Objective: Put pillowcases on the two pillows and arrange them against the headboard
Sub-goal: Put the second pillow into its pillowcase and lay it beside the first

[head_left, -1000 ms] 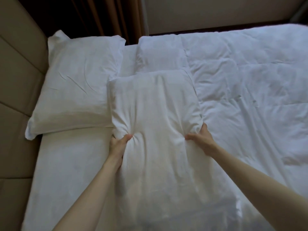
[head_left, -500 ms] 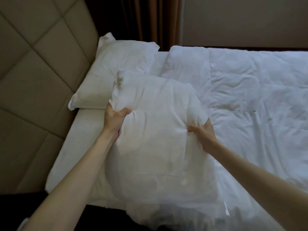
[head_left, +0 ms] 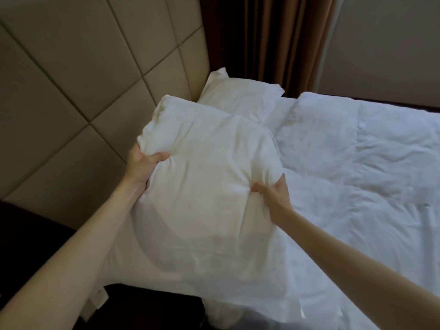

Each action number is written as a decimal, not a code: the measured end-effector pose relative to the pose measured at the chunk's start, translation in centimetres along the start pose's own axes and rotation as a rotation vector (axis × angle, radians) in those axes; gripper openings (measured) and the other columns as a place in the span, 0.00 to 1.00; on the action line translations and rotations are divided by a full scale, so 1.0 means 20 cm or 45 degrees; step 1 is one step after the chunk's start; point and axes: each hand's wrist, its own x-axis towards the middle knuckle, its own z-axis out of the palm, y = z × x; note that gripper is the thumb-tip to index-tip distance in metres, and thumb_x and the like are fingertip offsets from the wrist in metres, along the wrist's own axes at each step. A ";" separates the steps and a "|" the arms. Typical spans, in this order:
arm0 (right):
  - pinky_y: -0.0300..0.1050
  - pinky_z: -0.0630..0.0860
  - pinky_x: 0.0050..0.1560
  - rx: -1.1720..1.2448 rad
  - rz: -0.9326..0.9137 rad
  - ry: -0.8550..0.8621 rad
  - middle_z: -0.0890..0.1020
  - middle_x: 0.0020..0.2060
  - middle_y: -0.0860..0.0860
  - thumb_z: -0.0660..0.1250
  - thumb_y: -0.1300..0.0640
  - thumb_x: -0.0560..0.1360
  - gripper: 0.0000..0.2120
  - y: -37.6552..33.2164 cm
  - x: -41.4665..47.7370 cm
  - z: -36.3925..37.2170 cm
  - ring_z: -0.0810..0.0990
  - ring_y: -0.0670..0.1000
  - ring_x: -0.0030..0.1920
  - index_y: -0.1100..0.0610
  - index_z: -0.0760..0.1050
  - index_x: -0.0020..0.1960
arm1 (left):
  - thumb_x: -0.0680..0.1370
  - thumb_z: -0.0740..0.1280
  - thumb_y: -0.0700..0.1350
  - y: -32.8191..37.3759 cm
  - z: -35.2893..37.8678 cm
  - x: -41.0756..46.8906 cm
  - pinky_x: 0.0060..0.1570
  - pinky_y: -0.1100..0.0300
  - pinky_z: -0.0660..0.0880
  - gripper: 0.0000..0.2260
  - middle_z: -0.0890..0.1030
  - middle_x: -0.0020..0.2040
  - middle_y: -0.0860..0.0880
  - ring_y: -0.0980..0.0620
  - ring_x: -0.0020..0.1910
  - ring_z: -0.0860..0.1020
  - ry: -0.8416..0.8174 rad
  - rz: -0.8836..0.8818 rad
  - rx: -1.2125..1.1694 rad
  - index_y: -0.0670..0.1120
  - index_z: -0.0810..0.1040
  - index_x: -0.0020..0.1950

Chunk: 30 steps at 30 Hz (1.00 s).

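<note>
I hold a white cased pillow (head_left: 204, 177) lifted above the near end of the bed. My left hand (head_left: 142, 166) grips its left edge and my right hand (head_left: 271, 190) pinches its right side. Loose pillowcase fabric hangs from its near end. A second white pillow (head_left: 240, 98) lies at the far corner of the bed, its left end against the beige padded headboard (head_left: 78, 96). The held pillow hides part of that second pillow and sits close to the headboard.
A rumpled white duvet (head_left: 357, 167) covers the bed to the right. Brown curtains (head_left: 266, 36) hang behind the far pillow, with a plain wall to their right. Dark floor or furniture (head_left: 31, 232) lies at the lower left beside the bed.
The pillow has been lifted off the bed and carried left toward the headboard. Both hands kept their grip. The view has swung left, showing more headboard.
</note>
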 end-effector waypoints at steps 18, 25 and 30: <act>0.48 0.73 0.49 -0.122 0.154 0.152 0.75 0.52 0.49 0.70 0.56 0.64 0.30 0.28 -0.11 1.01 0.75 0.55 0.51 0.51 0.63 0.62 | 0.67 0.74 0.34 -0.33 -0.58 0.76 0.40 0.68 0.74 0.24 0.81 0.51 0.52 0.61 0.44 0.79 -0.183 -0.043 0.230 0.43 0.77 0.62; 0.41 0.70 0.45 -0.197 0.079 0.341 0.76 0.43 0.43 0.68 0.59 0.66 0.25 0.27 -0.13 1.15 0.75 0.52 0.44 0.50 0.63 0.59 | 0.69 0.73 0.32 -0.54 -0.64 0.92 0.55 0.57 0.73 0.25 0.80 0.58 0.46 0.48 0.55 0.79 -0.269 -0.160 0.259 0.40 0.74 0.66; 0.45 0.71 0.46 -0.302 0.281 0.197 0.74 0.50 0.50 0.73 0.54 0.67 0.33 0.35 -0.11 1.21 0.75 0.55 0.47 0.53 0.58 0.65 | 0.69 0.75 0.41 -0.65 -0.67 1.08 0.64 0.51 0.70 0.30 0.75 0.68 0.44 0.44 0.65 0.74 -0.406 -0.275 0.469 0.44 0.71 0.70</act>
